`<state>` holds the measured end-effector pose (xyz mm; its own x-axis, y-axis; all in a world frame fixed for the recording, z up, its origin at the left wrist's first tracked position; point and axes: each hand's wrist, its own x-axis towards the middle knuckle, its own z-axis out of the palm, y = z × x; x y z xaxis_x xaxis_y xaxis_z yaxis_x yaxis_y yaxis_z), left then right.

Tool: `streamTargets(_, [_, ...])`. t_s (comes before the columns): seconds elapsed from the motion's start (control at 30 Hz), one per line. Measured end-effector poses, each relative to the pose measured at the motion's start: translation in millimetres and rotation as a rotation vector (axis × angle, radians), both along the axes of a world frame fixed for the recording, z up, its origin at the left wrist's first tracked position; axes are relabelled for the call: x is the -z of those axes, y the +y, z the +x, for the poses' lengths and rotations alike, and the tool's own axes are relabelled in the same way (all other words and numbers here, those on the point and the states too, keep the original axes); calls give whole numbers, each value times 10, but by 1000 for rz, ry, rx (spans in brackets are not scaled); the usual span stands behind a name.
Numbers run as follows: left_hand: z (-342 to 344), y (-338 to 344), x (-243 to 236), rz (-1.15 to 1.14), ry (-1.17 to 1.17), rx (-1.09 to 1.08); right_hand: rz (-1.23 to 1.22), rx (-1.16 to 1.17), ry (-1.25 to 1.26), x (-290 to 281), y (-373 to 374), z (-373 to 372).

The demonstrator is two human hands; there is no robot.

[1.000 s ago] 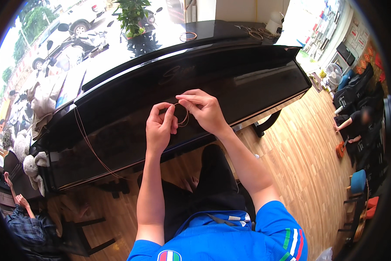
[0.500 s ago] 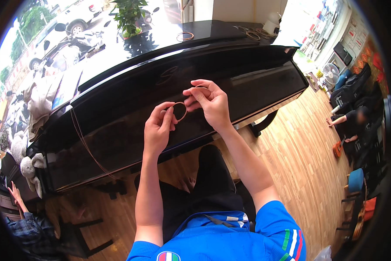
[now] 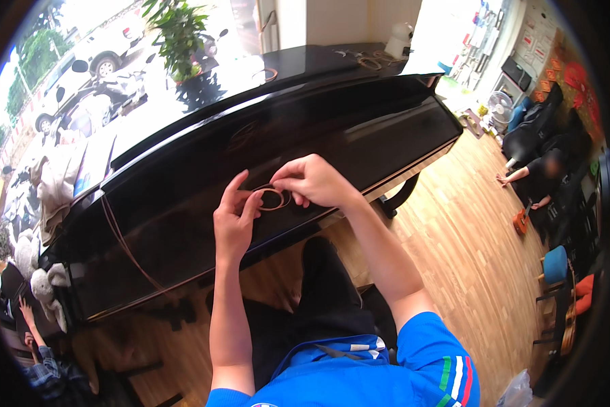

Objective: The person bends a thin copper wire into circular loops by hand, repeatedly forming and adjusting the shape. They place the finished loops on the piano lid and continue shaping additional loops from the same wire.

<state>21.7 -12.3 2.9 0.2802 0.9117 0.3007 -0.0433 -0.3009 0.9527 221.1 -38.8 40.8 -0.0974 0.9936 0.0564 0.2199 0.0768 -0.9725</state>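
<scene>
Both my hands are raised in front of a glossy black upright piano (image 3: 359,129). Between them is a small ring of thin, tan, cord-like strand (image 3: 282,203), wound in a loop. My left hand (image 3: 233,220) pinches the ring's left side between thumb and fingers. At its upper right, my right hand (image 3: 315,183) has its fingertips closed on the strand. Which exact turn of the strand the right fingers grip is too small to tell.
On the piano top lie another tan ring (image 3: 271,72) and a tangle of coils (image 3: 374,62), near a potted plant (image 3: 179,44). Long thin strands (image 3: 130,249) hang down the piano's left front. Plush toys (image 3: 44,285) sit at the left. Other people are at both sides.
My right hand has come down and turned, bringing its fingertips to the ring's right side. The ring now lies flatter between both hands. The whole view has shifted slightly.
</scene>
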Motion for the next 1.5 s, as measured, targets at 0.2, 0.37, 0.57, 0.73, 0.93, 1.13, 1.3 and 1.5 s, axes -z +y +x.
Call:
streamTargets(0.2, [35, 28, 57, 21, 104, -17, -33, -98, 64, -14, -7, 88])
streamTargets(0.37, [38, -23, 34, 27, 56, -81, 0, -89, 35, -51, -44, -42])
streamTargets(0.57, [34, 54, 99, 117, 185, -32, 46, -154, -20, 30, 9, 33])
streamTargets(0.73, [-75, 56, 60, 16, 154, 132, 113, -307, 99, 174, 162, 131])
streamTargets(0.93, [-41, 13, 41, 17, 49, 92, 83, -177, 280, 243, 159, 10])
streamTargets(1.13, [-46, 49, 106, 2, -56, 30, 165, -76, 400, 303, 213, -126])
streamTargets(1.3, [-27, 71, 140, 45, -32, -50, 286, -30, 401, 416, 275, -206])
streamTargets(1.5, [-17, 94, 173, 71, 37, -256, 373, 39, 349, 500, 258, -226])
